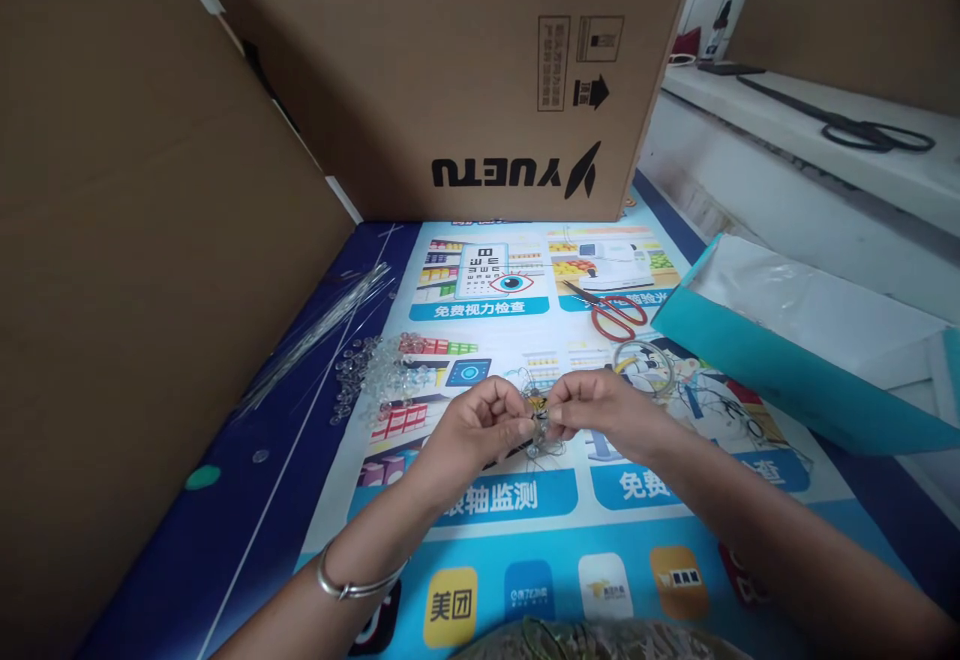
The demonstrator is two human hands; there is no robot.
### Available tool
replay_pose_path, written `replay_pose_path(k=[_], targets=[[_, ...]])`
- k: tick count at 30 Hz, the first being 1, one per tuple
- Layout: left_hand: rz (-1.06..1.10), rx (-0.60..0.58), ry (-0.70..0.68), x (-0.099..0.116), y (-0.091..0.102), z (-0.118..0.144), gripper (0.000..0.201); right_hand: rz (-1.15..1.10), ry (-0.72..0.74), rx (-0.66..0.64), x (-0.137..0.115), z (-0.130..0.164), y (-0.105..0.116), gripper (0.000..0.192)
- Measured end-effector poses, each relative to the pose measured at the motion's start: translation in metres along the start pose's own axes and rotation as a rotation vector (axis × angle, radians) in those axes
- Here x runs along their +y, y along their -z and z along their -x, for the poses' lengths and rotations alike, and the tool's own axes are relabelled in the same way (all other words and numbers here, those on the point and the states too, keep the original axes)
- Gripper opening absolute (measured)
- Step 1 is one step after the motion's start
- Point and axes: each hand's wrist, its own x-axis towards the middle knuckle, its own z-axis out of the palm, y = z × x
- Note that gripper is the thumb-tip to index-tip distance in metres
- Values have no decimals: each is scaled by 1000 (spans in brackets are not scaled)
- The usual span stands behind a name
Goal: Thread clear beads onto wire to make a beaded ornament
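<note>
Left hand: grip pinching beaded wirework
Right hand: grip closed on its right side
Loose beads: left
Red-handled scissors: far right

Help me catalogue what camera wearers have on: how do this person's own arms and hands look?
The left hand and right hand are gloveless, and no sleeves show. A slim silver-coloured bangle circles the left forearm.
</note>
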Motion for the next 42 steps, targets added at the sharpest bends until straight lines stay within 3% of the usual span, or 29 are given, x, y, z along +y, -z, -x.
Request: replay_pose_path(k=[12, 15, 18, 21, 25, 29, 32, 37, 42], targets=[[-176, 140, -35, 0, -3, 3, 14, 67, 244, 158, 16, 6, -19, 9], [-130, 101, 0, 3, -3, 4, 15, 321, 431, 264, 19, 6, -25, 8], [-11, 59, 62, 6, -4, 5, 19, 701, 740, 365, 25, 7, -28, 9], [102, 99, 104, 4, -8, 5, 22, 1126, 1014, 385, 33, 9, -25, 9], [270, 182, 116, 1, -14, 6, 22, 1464, 1160, 338, 39, 11, -19, 19], [366, 226, 103, 1, -17, 7, 23, 1490, 1162, 311, 39, 9, -16, 20], [366, 223, 73, 0, -16, 7, 25, 1280, 1051, 398, 38, 7, -18, 14], [289, 251, 13, -3, -14, 6, 25, 911, 875, 381, 36, 6, -22, 6], [217, 260, -17, -5, -16, 5, 22, 1020, 788, 451, 33, 5, -24, 6]])
